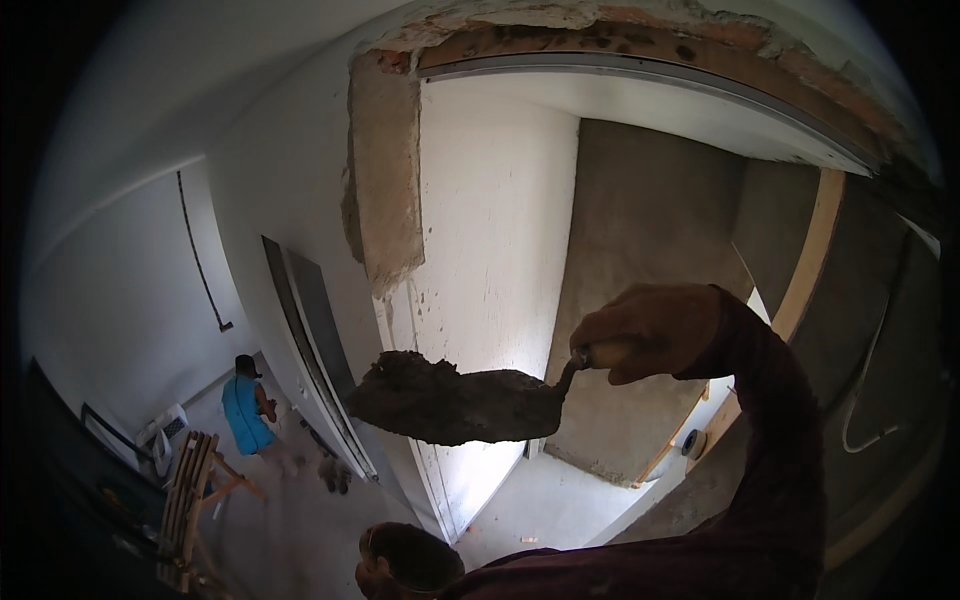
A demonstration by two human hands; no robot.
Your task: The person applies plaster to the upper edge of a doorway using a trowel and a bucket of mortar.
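My right hand (650, 330) is closed around the handle of a trowel (572, 370), held out in front of the doorway. A thick load of wet grey-brown mortar (460, 400) covers the blade, which points left and hides most of it. At the lower edge, my left hand (372, 572) has its fingers curled on the rim of a dark rounded thing (415, 556). Its kind I cannot make out, as my right sleeve and the picture's edge cut it off. Beyond the trowel's tip stands the wall edge with a rough mortar patch (392, 180).
Overhead runs the opening's broken edge with a wooden board and metal strip (640, 68). A wooden post (810, 250) stands at right. Down at left, a person in blue (248, 405) is near a wooden trestle (190, 490) and a dark door frame (315, 340).
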